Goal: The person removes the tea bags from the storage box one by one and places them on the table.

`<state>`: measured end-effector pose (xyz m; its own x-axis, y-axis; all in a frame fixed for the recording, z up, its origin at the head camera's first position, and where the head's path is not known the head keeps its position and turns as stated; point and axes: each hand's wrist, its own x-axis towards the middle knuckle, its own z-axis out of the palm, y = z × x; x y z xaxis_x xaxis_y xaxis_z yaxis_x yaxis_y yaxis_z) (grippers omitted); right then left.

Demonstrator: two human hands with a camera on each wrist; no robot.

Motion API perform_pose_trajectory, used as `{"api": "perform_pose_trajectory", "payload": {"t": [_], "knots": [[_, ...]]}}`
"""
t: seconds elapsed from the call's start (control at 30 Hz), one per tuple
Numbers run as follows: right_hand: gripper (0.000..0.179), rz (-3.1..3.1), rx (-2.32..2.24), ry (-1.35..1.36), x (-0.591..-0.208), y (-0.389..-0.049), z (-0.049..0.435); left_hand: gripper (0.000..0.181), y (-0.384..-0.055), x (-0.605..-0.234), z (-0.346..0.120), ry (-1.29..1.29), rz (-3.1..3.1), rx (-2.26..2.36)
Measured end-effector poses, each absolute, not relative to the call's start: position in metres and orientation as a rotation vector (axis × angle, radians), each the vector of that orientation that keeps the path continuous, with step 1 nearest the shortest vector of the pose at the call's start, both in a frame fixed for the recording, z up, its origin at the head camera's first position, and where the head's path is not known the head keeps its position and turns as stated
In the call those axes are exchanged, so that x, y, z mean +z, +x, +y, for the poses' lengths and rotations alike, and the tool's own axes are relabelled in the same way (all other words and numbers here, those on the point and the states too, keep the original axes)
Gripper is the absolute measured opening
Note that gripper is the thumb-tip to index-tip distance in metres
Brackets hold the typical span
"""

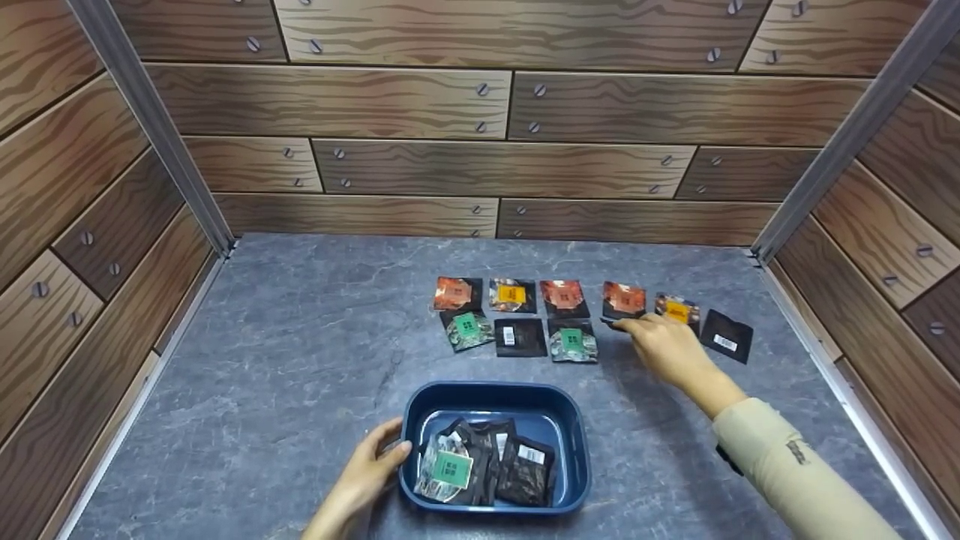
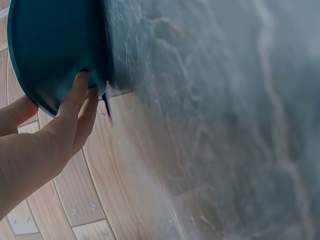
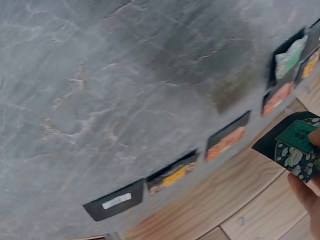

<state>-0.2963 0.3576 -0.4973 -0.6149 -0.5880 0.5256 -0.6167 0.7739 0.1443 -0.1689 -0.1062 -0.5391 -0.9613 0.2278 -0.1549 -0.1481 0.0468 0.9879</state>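
My left hand (image 1: 373, 459) grips the left wall of a blue plastic bin (image 1: 491, 388). In the left wrist view, its thumb is at the rim and the fingers (image 2: 75, 97) lie against the outer wall. Inside the bin, a green-labelled sachet (image 1: 450, 469) and several black sachets (image 1: 526, 472) overlap. Over the table's right side, my right hand (image 1: 667, 346) pinches a small flat sachet (image 3: 296, 142) with a green label and floral print. From the head view that sachet shows only as a dark sliver at the fingertips, just right of another green-labelled sachet (image 1: 573, 340).
Beyond the bin, sachets lie in rough rows on the grey marbled table (image 1: 285, 360). Among them are an orange one (image 1: 564, 298), a yellow-labelled one (image 1: 512, 295) and black ones with white barcodes (image 1: 727, 334). Wood-patterned walls (image 1: 420, 165) enclose the back and both sides.
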Motion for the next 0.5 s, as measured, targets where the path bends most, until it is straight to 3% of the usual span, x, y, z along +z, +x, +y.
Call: {"api": "perform_pose_trajectory", "payload": {"t": [0.5], "knots": [[0.030,-2.592,-0.050,0.796,-0.531,-0.310,0.363,0.052,-0.168,-0.538,-0.106,0.089,2.049,2.010]]}}
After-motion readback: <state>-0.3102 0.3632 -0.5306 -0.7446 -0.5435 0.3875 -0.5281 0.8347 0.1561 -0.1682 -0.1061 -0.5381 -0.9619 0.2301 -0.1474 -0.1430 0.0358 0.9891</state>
